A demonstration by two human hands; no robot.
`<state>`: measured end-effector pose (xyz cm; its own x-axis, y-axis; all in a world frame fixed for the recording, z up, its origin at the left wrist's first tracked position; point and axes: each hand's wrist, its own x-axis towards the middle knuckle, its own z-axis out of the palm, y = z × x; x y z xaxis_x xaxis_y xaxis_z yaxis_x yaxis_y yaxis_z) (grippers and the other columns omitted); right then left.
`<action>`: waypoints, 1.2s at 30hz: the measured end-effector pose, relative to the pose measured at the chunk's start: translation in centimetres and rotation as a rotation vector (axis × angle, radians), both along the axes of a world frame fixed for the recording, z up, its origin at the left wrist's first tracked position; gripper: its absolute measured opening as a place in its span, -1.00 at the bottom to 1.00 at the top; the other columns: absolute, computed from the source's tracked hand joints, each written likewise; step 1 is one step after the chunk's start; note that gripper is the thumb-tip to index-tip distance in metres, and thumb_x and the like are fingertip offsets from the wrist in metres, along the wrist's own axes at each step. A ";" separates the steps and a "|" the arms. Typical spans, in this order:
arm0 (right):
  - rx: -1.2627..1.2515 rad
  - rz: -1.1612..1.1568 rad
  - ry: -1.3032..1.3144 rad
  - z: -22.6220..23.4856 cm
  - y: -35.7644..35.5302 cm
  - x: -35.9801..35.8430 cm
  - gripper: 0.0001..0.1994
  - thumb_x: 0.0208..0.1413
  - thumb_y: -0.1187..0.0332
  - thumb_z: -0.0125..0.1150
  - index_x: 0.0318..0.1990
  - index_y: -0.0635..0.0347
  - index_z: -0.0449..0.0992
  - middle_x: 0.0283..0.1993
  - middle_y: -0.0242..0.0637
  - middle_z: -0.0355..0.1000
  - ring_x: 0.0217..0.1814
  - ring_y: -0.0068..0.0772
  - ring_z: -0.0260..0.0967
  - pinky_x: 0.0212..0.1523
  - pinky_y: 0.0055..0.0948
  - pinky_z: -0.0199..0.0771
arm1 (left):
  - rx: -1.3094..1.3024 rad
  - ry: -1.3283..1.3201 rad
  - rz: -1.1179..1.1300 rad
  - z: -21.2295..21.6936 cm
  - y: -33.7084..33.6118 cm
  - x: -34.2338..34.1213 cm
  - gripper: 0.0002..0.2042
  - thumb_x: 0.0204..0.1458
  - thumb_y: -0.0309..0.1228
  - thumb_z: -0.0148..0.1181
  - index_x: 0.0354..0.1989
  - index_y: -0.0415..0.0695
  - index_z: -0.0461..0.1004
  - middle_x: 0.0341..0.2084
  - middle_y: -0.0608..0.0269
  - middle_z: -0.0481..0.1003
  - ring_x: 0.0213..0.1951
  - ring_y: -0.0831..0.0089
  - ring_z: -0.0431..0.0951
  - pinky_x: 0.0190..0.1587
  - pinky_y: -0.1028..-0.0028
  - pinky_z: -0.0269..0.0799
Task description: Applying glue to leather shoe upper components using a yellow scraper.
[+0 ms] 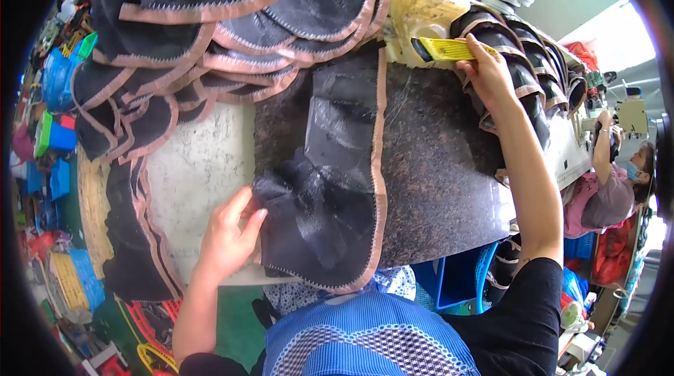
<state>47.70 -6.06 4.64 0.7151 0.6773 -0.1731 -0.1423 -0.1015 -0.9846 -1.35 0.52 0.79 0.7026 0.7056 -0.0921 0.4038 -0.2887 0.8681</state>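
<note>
A black leather-like piece [337, 221] with a pinkish-tan zigzag-stitched border lies in front of me, creased near its left edge. My left hand [232, 232] is beside that left edge, thumb and forefinger apart, fingertips close to or touching the piece. Out at the upper right, my right hand [486, 70] grips a yellow flat-handled brush [449, 49] with a dark tip. The brush is level, just below the opening of a yellow, stained container [425, 4].
Overlapping black bordered pieces [232, 32] cover the far left of the worktable [442, 186]; others [516, 60] are stacked at the right. A blue bin [456, 278] stands below the front edge. Further right, a person [604, 193] sits by a machine [632, 117].
</note>
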 end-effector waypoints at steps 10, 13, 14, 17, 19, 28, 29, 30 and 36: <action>-0.174 0.867 -0.184 0.7 -2.7 -22.3 -0.65 0.35 0.17 0.17 -0.11 0.38 0.58 -0.22 -0.14 0.61 -0.32 -0.48 0.63 -0.30 -0.61 0.65 | 0.028 -0.031 -0.052 -0.5 1.5 0.1 -0.64 0.09 -0.55 0.26 0.08 -0.31 0.46 -0.21 -0.05 0.62 -0.21 0.21 0.68 -0.16 0.36 0.55; -0.254 0.947 -0.411 1.4 -3.3 -23.8 -0.71 0.32 0.25 0.20 -0.19 0.40 0.60 -0.34 -0.19 0.61 -0.37 -0.50 0.60 -0.36 -0.54 0.60 | 0.025 -0.048 -0.024 -1.3 1.6 -0.4 -0.67 0.10 -0.57 0.24 0.06 -0.33 0.47 -0.23 -0.06 0.62 -0.23 0.22 0.69 -0.18 0.36 0.56; -0.406 1.102 -0.410 2.6 -3.5 -24.4 -0.72 0.31 0.27 0.21 -0.22 0.39 0.61 -0.37 -0.21 0.61 -0.39 -0.51 0.59 -0.39 -0.52 0.58 | 0.016 -0.038 -0.034 -1.3 1.7 -0.8 -0.68 0.11 -0.57 0.22 0.06 -0.33 0.47 -0.23 -0.06 0.62 -0.24 0.22 0.69 -0.18 0.36 0.56; -0.276 1.012 -0.320 3.1 -3.0 -25.6 -0.70 0.30 0.27 0.22 -0.23 0.43 0.61 -0.38 -0.16 0.61 -0.40 -0.54 0.59 -0.41 -0.55 0.57 | 0.015 -0.049 -0.065 -1.2 1.8 -0.7 -0.74 0.14 -0.58 0.19 0.01 -0.31 0.47 -0.28 0.03 0.62 -0.29 0.32 0.67 -0.20 0.40 0.55; -0.125 0.808 -0.377 1.4 -2.3 -27.0 -0.72 0.30 0.30 0.23 -0.23 0.44 0.59 -0.39 -0.17 0.60 -0.40 -0.52 0.57 -0.39 -0.57 0.55 | 0.026 -0.057 -0.070 -1.5 1.8 -0.5 -0.79 0.16 -0.58 0.18 -0.03 -0.30 0.47 -0.33 0.13 0.61 -0.32 0.42 0.64 -0.22 0.43 0.53; -0.521 1.219 -0.667 3.8 -4.7 -25.2 -0.73 0.14 0.24 0.33 -0.40 0.33 0.61 -0.55 -0.19 0.52 -0.52 -0.40 0.52 -0.50 -0.42 0.46 | 0.022 -0.007 -0.052 -1.3 1.8 0.2 -0.68 0.19 -0.54 0.18 0.11 -0.31 0.44 -0.29 0.13 0.61 -0.34 0.45 0.63 -0.21 0.45 0.55; -0.462 1.026 -0.520 4.3 -4.4 -25.1 -0.77 0.18 0.30 0.30 -0.31 0.35 0.59 -0.50 -0.20 0.54 -0.47 -0.48 0.52 -0.48 -0.46 0.46 | 0.005 0.013 -0.023 -1.1 1.7 0.4 -0.67 0.21 -0.53 0.18 0.14 -0.32 0.42 -0.26 0.14 0.61 -0.33 0.45 0.62 -0.21 0.45 0.56; -0.214 0.883 -0.575 3.1 -4.2 -24.8 -0.80 0.20 0.34 0.27 -0.28 0.36 0.55 -0.47 -0.19 0.55 -0.42 -0.51 0.53 -0.43 -0.47 0.50 | 0.024 0.013 -0.036 -1.1 1.6 0.7 -0.67 0.22 -0.53 0.16 0.15 -0.33 0.41 -0.21 0.14 0.61 -0.32 0.44 0.63 -0.21 0.46 0.56; -0.520 1.182 -0.682 4.0 -8.0 -23.7 -0.78 0.16 0.32 0.31 -0.40 0.31 0.55 -0.44 -0.15 0.55 -0.39 -0.45 0.55 -0.37 -0.45 0.54 | 0.051 -0.063 -0.048 -2.0 1.7 1.1 -0.67 0.24 -0.54 0.13 0.16 -0.34 0.38 -0.27 0.20 0.57 -0.38 0.51 0.56 -0.23 0.47 0.54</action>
